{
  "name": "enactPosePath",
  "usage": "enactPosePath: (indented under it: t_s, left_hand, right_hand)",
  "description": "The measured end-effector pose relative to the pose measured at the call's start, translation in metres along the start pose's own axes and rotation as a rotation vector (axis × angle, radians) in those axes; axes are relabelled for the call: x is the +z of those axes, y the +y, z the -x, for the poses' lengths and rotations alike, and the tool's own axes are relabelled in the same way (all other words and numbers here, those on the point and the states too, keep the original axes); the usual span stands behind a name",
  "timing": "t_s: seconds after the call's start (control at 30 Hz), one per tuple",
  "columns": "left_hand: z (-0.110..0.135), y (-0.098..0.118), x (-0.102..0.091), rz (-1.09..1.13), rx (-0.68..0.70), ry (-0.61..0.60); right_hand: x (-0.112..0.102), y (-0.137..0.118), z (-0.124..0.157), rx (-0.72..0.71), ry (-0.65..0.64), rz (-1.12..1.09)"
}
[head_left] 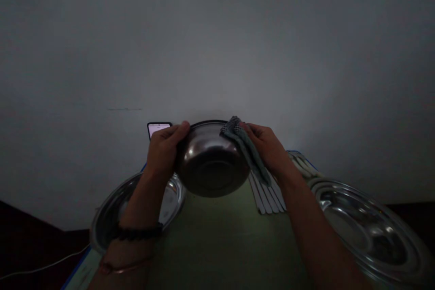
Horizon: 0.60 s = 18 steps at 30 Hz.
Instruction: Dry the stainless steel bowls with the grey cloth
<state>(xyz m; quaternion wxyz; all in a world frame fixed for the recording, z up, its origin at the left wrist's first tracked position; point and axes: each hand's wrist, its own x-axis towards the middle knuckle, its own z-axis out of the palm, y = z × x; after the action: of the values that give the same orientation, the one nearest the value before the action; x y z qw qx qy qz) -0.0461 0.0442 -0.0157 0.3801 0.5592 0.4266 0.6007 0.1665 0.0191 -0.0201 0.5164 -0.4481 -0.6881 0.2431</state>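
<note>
A shiny metal bowl [212, 158] is held up above the table, tilted so that its outer base faces me. My left hand [165, 145] grips its left rim, thumb along the edge. My right hand [263, 145] is closed on a grey-green cloth [249, 154] with a checked patch, folded over the bowl's right rim. Part of the cloth hangs down below that hand. The inside of the bowl is turned away, and most fingertips are hidden behind it.
A large metal basin [110, 206] stands at the left. Stacked metal basins [367, 231] are at the right. Pale flat strips [268, 195] lie on the greenish table [224, 240] behind my right arm. A phone [159, 128] stands near the wall [217, 45]; a white cable [50, 265] runs at lower left.
</note>
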Motion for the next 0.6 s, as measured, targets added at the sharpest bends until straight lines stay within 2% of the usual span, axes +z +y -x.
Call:
enactPosePath:
  t_s: [0.07,0.13,0.2,0.27,0.3,0.33,0.37,0.43,0.5,0.6]
  left_hand:
    - [-0.003,-0.005,0.000,0.107,-0.056,0.067]
    - [-0.003,-0.005,0.001,0.092,-0.063,0.012]
    - [0.000,0.002,0.003,-0.033,-0.045,-0.204]
    - [0.006,0.010,0.006,-0.198,-0.046,-0.536]
    - [0.008,0.014,0.007,-0.261,-0.032,-0.649]
    - [0.010,0.017,0.008,-0.282,-0.010,-0.663]
    - [0.011,0.019,0.008,-0.295,0.006,-0.654]
    - [0.011,0.019,0.007,-0.281,0.004,-0.555]
    - [0.008,0.017,0.002,-0.218,-0.043,-0.405]
    - [0.003,0.012,-0.003,-0.028,-0.113,-0.116]
  right_hand:
    - [-0.002,0.005,-0.001,0.000,0.013,-0.046]
    - [-0.004,0.005,-0.001,-0.011,0.001,-0.019]
    - [-0.006,-0.001,0.001,-0.027,-0.086,0.065]
    - [-0.006,-0.010,0.003,-0.057,-0.202,0.157]
    - [-0.005,-0.013,0.004,-0.077,-0.244,0.189]
    - [-0.004,-0.017,0.005,-0.094,-0.265,0.207]
    - [-0.002,-0.019,0.005,-0.105,-0.257,0.213]
    - [0.001,-0.019,0.005,-0.100,-0.190,0.194]
    - [0.003,-0.015,0.004,-0.059,-0.088,0.124]
    - [0.005,-0.004,0.002,0.018,0.038,-0.088]
